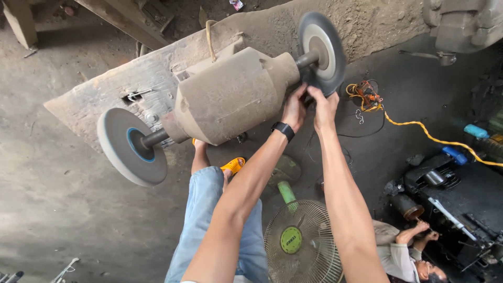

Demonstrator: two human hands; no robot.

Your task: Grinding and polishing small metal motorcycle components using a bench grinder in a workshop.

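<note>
Both hands at the bench grinder, 1 o'clock of frame: left hand and right hand touching, pressed to the lower edge of the dark grinding wheel. Grey wheel at 9 o'clock is untouched. Pedestal fan at 6 o'clock, yellow cable at 3 o'clock.

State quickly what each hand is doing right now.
Left hand: closed on something small at the grinding wheel.
Right hand: gripping the same piece; fingers curled.

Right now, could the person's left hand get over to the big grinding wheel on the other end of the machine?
Probably yes. The left hand is at the right wheel, beside the right hand. Nothing blocks the left wheel; the motor housing lies between them.
</note>
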